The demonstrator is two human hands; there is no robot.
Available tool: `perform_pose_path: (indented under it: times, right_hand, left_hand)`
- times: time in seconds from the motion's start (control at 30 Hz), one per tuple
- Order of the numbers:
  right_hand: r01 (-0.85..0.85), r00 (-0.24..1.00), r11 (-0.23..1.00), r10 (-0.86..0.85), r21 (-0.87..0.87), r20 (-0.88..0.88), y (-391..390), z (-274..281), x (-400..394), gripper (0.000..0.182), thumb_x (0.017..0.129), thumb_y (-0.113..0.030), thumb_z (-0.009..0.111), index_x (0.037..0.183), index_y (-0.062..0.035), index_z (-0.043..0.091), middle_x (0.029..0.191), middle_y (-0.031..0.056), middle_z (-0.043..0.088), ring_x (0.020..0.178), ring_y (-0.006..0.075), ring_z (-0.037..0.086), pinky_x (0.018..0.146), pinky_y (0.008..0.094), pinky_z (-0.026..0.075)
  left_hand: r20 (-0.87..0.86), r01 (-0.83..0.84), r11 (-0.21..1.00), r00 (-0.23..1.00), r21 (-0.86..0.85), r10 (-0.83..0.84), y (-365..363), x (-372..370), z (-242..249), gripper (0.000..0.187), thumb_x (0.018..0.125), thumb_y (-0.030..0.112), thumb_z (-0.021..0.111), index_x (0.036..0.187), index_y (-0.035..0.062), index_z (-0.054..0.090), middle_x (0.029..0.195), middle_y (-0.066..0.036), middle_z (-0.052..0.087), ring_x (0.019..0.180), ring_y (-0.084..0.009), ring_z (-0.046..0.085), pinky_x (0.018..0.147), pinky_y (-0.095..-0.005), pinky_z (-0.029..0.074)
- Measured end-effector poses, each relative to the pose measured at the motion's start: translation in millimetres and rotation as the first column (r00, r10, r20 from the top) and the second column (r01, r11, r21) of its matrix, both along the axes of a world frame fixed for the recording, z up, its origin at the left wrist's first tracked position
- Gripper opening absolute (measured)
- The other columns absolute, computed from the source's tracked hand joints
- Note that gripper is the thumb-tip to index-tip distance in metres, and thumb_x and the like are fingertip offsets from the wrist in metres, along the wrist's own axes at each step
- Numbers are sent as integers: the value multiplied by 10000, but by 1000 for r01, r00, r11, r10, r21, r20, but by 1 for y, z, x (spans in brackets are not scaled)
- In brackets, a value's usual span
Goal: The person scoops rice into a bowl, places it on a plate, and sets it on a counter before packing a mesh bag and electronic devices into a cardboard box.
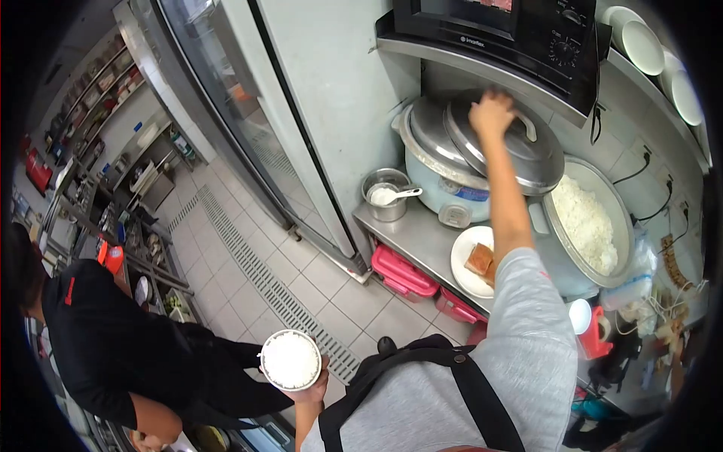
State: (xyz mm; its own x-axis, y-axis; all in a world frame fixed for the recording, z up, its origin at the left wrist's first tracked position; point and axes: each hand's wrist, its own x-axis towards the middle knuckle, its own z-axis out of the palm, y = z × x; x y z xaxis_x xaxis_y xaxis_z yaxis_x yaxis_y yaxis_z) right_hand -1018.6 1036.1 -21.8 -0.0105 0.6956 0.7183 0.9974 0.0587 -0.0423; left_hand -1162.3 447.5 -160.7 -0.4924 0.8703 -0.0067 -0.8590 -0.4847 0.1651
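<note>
My left hand (pixel 315 384) is wrapped round a bowl heaped with white rice (pixel 291 360), low in the view. My right hand (pixel 492 114) reaches up to a metal lid (pixel 536 151) by its handle; its fingers are blurred, so their grip is unclear. This lid overlaps another lid (pixel 429 139) on a large rice cooker (pixel 444 188). To the right stands an uncovered cooker full of rice (pixel 589 226). A metal pot (pixel 387 213) with a white rice scoop (pixel 407 193) is left of the cookers. A white plate (pixel 462 277) holds browned pieces of food (pixel 480 260).
A microwave (pixel 497 38) sits on a shelf above the cookers, with stacked white plates (pixel 640 44) beside it. A person in black (pixel 128 339) is at the left. Pink containers (pixel 403 273) are under the metal counter (pixel 422 238). A glass-door fridge (pixel 248 113) stands beyond.
</note>
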Motion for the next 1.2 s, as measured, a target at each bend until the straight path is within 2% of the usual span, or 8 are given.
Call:
perform_pose_path:
  times: [0.07, 0.17, 0.3, 0.6, 0.93, 1.03, 1.13, 1.2]
  right_hand:
    - [101, 991, 900, -127, -424, -34, 58, -3, 43, 505, 881, -401, 487, 1320, -152, 450, 1319, 132, 474, 1259, 325, 394, 969, 533, 354]
    - [-247, 968, 904, 242, -350, -59, 111, -29, 103, 384, 916, -419, 433, 1282, -316, 489, 1241, 126, 545, 1136, 300, 529, 920, 422, 440]
    - [-546, 835, 825, 550, -144, -16, 116, -33, 188, 396, 892, -456, 475, 1193, -220, 577, 1028, 171, 631, 982, 367, 581, 831, 444, 467]
    - [-292, 952, 904, 306, -311, -3, 21, -12, 379, 355, 875, -394, 539, 1128, -149, 589, 970, 201, 630, 927, 392, 588, 774, 443, 478]
    - [-103, 987, 921, 141, -375, 75, 1, -45, 421, 307, 890, -372, 517, 1138, -195, 555, 885, 198, 637, 847, 408, 596, 700, 493, 470]
    - [-210, 969, 910, 242, -359, 47, 18, -59, 440, 376, 906, -355, 493, 1198, -121, 534, 924, 228, 623, 872, 418, 585, 734, 488, 465]
    - [46, 868, 964, 91, -262, 488, 10, -67, 420, 494, 875, -312, 562, 1313, -108, 456, 1229, 223, 499, 1133, 367, 463, 941, 441, 382]
    - [-313, 873, 927, 366, -206, 322, -30, -56, 343, 502, 882, -247, 563, 1315, -30, 428, 1287, 247, 438, 1190, 383, 411, 1002, 443, 335]
  left_hand:
    - [20, -10, 999, 1000, -37, 10, 16, -9, -1, 877, 731, 796, 387, 1306, 135, 416, 1243, -153, 486, 742, -331, 490, 403, -282, 438]
    - [8, 7, 997, 1000, -76, -6, 32, -12, -7, 866, 735, 792, 384, 1293, 132, 423, 1239, -140, 486, 764, -335, 492, 421, -295, 456]
    - [-42, 51, 997, 998, -54, -53, 56, -1, -12, 816, 784, 730, 409, 1315, 111, 395, 1288, -145, 455, 786, -317, 497, 430, -262, 440]
    - [28, 137, 990, 990, -18, -137, 83, 50, -16, 813, 786, 718, 420, 1327, 110, 391, 1299, -155, 446, 779, -308, 494, 442, -275, 447]
    - [-43, 181, 971, 981, -155, -190, 98, 83, -5, 819, 772, 745, 397, 1328, 143, 396, 1271, -158, 456, 701, -289, 478, 467, -307, 483]
    - [-29, 131, 983, 990, -130, -136, 98, 90, 0, 812, 794, 747, 294, 1314, 138, 426, 1238, -118, 535, 1111, -310, 533, 765, -458, 516]
    - [50, 93, 981, 995, -173, -86, 86, 86, -13, 795, 825, 719, 247, 1355, 143, 391, 1348, -85, 462, 1219, -320, 461, 1010, -519, 352]
    - [-86, 25, 963, 995, -270, -50, 91, 88, -5, 775, 836, 713, 222, 1362, 168, 385, 1374, -82, 433, 1255, -316, 423, 1005, -508, 349]
